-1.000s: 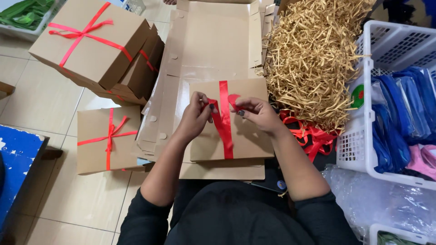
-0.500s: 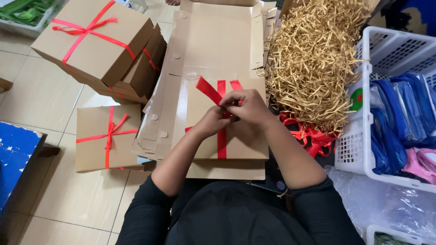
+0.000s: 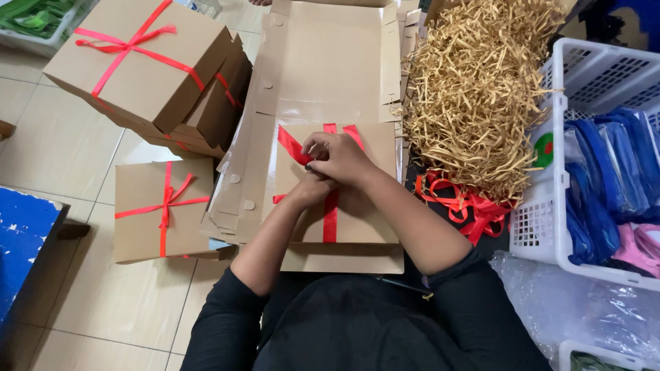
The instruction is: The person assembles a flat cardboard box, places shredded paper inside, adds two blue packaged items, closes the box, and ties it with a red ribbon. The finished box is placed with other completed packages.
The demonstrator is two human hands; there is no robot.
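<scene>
The red ribbon [image 3: 331, 214] runs lengthwise down the middle of a flat brown cardboard box [image 3: 357, 227] that sits right in front of the person, over their lap, with a loose end angling up to the left at the top of the lid. Both hands meet over the upper middle of that lid, where the ribbon crosses. The right hand [image 3: 342, 155] lies on top, fingers curled in and pinched shut on the ribbon. The left hand [image 3: 313, 187] is tucked just beneath it, touching it, closed around the ribbon too, though most of its fingers are hidden under the right.

Under and behind the box lies a stack of flattened cardboard blanks [image 3: 323, 69], stretching away from the person. Just to the right of these is a big heap of straw-coloured paper shred [image 3: 474, 89], and at its near edge a tangle of spare red ribbons [image 3: 464, 206] lies on the floor.

Further right stands a white plastic basket [image 3: 533, 227] holding blue and pink packets, with a sheet of clear plastic wrap [image 3: 584, 309] near it. To the left, on the tiled floor [image 3: 62, 158], a finished box tied with a red bow [image 3: 161, 209] lies flat, and behind it sits a pile of tied boxes [image 3: 148, 69], tilted. A blue surface [image 3: 24, 240] shows at the far left edge.
</scene>
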